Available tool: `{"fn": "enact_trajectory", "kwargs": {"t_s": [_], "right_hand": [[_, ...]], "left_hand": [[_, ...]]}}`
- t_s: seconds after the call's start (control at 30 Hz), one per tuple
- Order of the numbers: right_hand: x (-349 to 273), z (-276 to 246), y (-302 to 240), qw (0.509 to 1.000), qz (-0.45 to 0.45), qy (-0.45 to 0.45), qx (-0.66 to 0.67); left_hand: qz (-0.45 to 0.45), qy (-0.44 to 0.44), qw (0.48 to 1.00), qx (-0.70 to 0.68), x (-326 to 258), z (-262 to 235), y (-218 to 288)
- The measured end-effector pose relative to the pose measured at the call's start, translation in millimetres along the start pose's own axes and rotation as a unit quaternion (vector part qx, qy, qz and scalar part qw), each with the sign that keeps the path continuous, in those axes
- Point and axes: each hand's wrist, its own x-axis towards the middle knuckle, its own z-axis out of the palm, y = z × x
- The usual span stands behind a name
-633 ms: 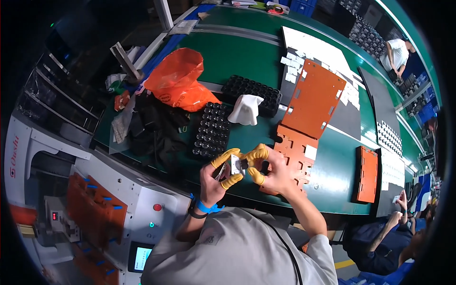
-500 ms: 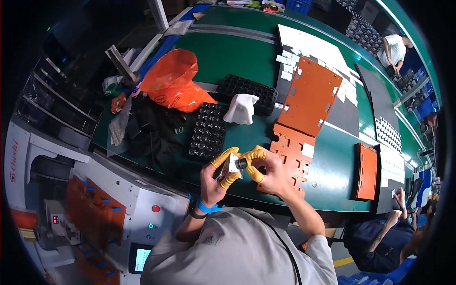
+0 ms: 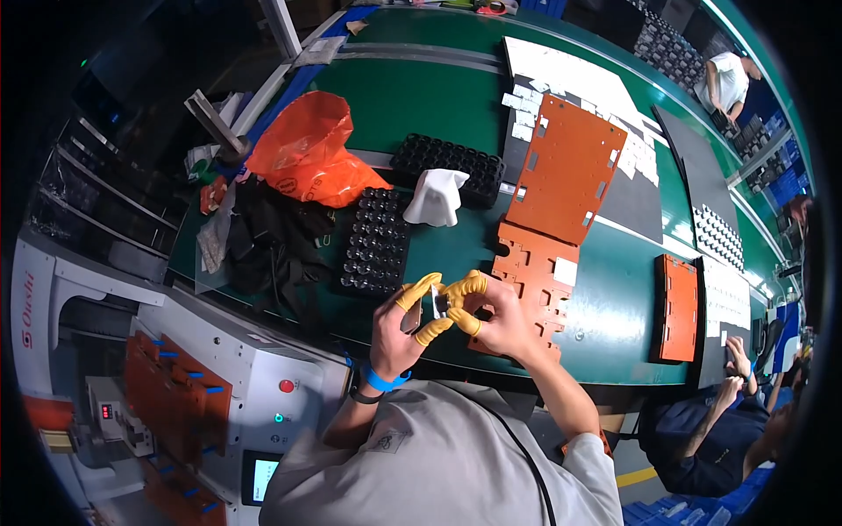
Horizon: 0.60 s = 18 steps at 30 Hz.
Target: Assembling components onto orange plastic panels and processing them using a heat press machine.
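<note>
Both hands, with yellow finger cots on their fingertips, meet above the table's near edge. My left hand [image 3: 399, 333] grips a small white square plate [image 3: 437, 302] by its edges, thumb below and fingers above. From the other side my right hand [image 3: 493, 314] pinches a small dark round part at the plate's face, mostly covered by the fingers. A blue wrist strap [image 3: 384, 382] circles my left wrist. Beyond the hands lie a black tray with round pockets [image 3: 374, 241] and a crumpled white cloth [image 3: 436, 198].
An orange slotted board [image 3: 535, 280] lies right of the hands, with a taller orange panel [image 3: 568, 171] behind it. An orange bag [image 3: 307, 149] and dark cloth [image 3: 272, 237] sit at left. A machine [image 3: 289, 351] stands at near left; a co-worker [image 3: 702, 438] is at right.
The white plate has turned more edge-on, and my right fingers now cover most of the dark round part that showed before. The view has shifted slightly.
</note>
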Motion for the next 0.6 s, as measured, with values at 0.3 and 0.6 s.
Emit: {"fn": "enact_trajectory", "kwargs": {"t_s": [0.3,0.6], "right_hand": [[-8.6,-14.2,6.2,0.992,0.114,-0.007,0.047],[-31.1,-33.7,3.9,0.972,0.229,0.058,-0.002]], "left_hand": [[0.026,-0.059,0.995,0.073,14.7,0.9,3.9],[0.085,-0.115,0.975,0.171,18.8,39.3,-0.2]]}}
